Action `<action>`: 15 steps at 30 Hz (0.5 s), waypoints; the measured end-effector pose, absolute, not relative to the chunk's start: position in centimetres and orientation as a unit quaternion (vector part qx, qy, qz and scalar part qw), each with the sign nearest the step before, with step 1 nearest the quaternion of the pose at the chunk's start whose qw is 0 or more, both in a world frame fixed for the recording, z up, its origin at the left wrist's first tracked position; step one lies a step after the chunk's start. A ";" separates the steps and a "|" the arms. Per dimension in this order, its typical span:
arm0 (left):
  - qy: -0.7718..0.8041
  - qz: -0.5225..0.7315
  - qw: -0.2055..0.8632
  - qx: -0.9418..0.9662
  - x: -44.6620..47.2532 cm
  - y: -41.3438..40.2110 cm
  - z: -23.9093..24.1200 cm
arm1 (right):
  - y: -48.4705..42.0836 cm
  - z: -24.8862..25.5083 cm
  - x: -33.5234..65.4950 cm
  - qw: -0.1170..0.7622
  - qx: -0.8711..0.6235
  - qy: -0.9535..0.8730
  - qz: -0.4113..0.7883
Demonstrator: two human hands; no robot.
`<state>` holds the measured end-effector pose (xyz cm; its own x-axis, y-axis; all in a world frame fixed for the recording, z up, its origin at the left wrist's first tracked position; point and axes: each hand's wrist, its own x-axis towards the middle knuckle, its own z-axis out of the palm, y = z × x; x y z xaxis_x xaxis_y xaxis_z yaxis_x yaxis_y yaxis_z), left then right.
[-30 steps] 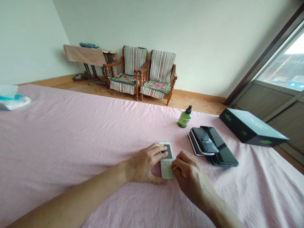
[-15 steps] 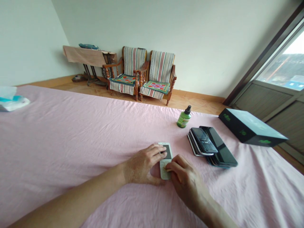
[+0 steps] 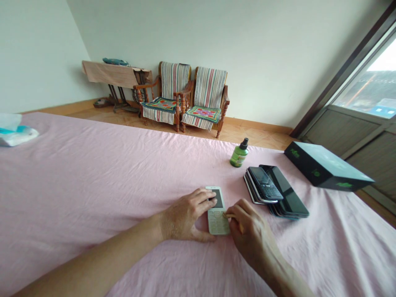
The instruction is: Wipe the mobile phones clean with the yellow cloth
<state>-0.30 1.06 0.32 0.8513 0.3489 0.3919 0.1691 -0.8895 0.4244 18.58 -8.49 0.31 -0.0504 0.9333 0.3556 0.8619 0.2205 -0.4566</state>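
Note:
A small white keypad phone [image 3: 217, 214] lies flat on the pink cloth [image 3: 93, 177], screen up. My left hand [image 3: 185, 216] rests on its left side, fingers curled over the top edge and thumb along the lower edge, pinning it. My right hand [image 3: 247, 229] is closed at the phone's right edge, pinching a thin yellowish thing that I cannot make out against the keypad.
A pile of dark phones [image 3: 275, 192] sits just right of my hands. Behind it stand a green spray bottle [image 3: 239, 154] and a black box [image 3: 326, 166]. A tissue pack [image 3: 14, 131] lies far left. Two striped chairs [image 3: 188, 97] stand by the wall.
My right hand slid left over the keypad half a second ago and has drawn back to the phone's right edge, uncovering the keys. The left hand has stayed put.

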 end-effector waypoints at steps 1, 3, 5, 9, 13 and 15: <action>0.139 0.234 0.190 0.943 -0.3 1.1 0.3 | -8.4 0.3 18.6 0.315 -0.623 -0.713 0.066; 0.141 0.236 0.190 0.942 -0.3 1.1 0.3 | -8.3 0.4 18.6 0.337 -0.620 -0.704 0.077; 0.140 0.238 0.189 0.942 -0.3 1.1 0.2 | -8.2 0.3 18.6 0.344 -0.614 -0.705 0.088; 0.142 0.226 0.179 0.947 -0.3 1.1 0.4 | -8.0 -0.1 18.5 0.338 -0.607 -0.713 0.098; 0.140 0.220 0.173 0.950 -0.3 1.1 0.5 | -7.8 -0.4 18.5 0.332 -0.606 -0.715 0.103; 0.139 0.220 0.175 0.949 -0.3 1.1 0.5 | -7.7 -0.4 18.5 0.325 -0.604 -0.719 0.114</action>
